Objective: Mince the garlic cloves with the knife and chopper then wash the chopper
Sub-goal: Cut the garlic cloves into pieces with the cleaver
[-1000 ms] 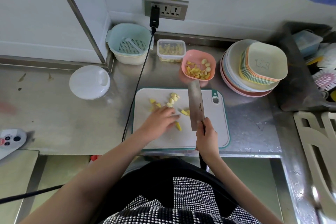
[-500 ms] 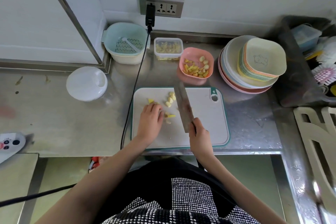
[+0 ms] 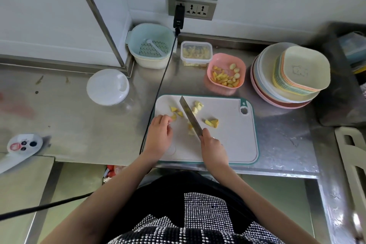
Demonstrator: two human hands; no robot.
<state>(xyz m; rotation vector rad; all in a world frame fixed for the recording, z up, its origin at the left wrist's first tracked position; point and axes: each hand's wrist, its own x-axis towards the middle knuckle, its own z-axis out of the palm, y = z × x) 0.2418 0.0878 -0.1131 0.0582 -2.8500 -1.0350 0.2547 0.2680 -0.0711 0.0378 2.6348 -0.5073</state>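
Note:
A white cutting board (image 3: 233,140) with a teal rim lies on the steel counter in front of me. Yellow garlic pieces (image 3: 212,123) are scattered over its upper half. My right hand (image 3: 213,145) grips the handle of a cleaver (image 3: 190,118), whose blade slants up and to the left, edge down among the pieces. My left hand (image 3: 160,136) rests on the board's left side, fingers curled, fingertips touching a garlic piece (image 3: 173,117). The round white chopper (image 3: 108,86) sits on the counter to the left.
A pink bowl (image 3: 241,65) of garlic and a clear lidded box (image 3: 196,53) stand behind the board. A teal strainer basket (image 3: 150,45) sits in the corner. Stacked bowls and plates (image 3: 287,77) are at the right. A black cable (image 3: 158,93) runs past the board's left edge.
The cleaver blade has swung from upright to slanting left across the garlic. My left hand has slid to the board's left side, and some pieces now lie right of the blade.

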